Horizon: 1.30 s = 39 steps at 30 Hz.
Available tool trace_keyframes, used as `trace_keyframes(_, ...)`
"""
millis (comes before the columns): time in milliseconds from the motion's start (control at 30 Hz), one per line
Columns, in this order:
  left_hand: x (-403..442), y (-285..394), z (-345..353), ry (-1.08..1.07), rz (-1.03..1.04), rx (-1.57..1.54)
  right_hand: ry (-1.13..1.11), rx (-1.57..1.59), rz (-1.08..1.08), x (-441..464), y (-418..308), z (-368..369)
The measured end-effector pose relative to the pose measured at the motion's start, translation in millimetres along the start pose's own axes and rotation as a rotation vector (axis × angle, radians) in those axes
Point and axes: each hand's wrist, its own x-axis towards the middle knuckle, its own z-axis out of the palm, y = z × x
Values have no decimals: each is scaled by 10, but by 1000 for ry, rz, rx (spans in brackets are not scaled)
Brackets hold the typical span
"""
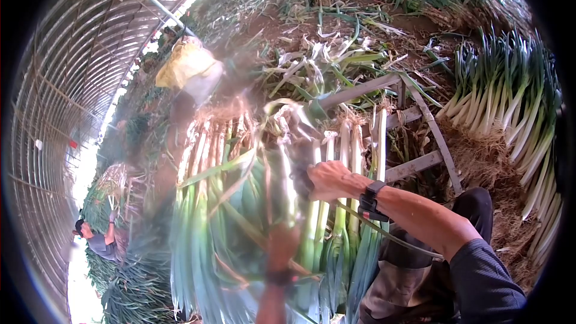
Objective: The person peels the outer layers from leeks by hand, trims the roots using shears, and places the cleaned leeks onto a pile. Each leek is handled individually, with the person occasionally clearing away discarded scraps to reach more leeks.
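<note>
Long green onions [207, 168] lie side by side before me, roots away and green leaves towards me. My right hand [336, 181], with a watch on the wrist, is closed above the white stems; a dark blurred thing shows at its fingers, too unclear to name. From under that wrist a thin grey-green strand [396, 239], a hose or a leaf, curves to the right. My left hand [282, 245] is smeared by motion over the leaves, in line with one blurred onion stalk [288, 183]. Its fingers cannot be made out.
A metal frame [429, 161] stands just beyond my knee. Bundled green onions [516, 90] lie on the right, and peeled leaves [330, 63] litter the ground ahead. A yellow-white bag [191, 67] sits at a pole's end. Far left, another person [102, 243] works beside piled onions.
</note>
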Motion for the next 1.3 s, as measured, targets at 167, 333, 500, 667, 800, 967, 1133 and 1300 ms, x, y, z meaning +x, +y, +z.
trace_keyframes(167, 120, 6, -54, -60, -120, -17, -134, 158, -15, -392, -113, -137)
trace_keyframes(333, 97, 119, -255, -103, -275, -117, -240, 269, -207, -1266, -388, -431)
trace_keyframes(500, -52, 206, -443, -160, -214, -128, -206, 169, -240, -1745, -418, -430)
trace_keyframes(667, -146, 176, -303, -191, -148, -17, -124, 82, -115, -1843, -305, -430)
trace_keyframes(800, -96, 206, -196, -263, -170, 110, -38, 144, -36, -1830, -109, -396)
trace_keyframes(967, -97, 378, -87, -91, -123, 44, 31, 6, 68, -1781, 196, -284)
trace_keyframes(1133, 145, 599, -69, -74, -188, -48, 97, -194, 195, -1905, 494, -204)
trace_keyframes(1300, 363, 635, -87, -204, -170, -109, 227, -486, -17, -2383, 782, -157)
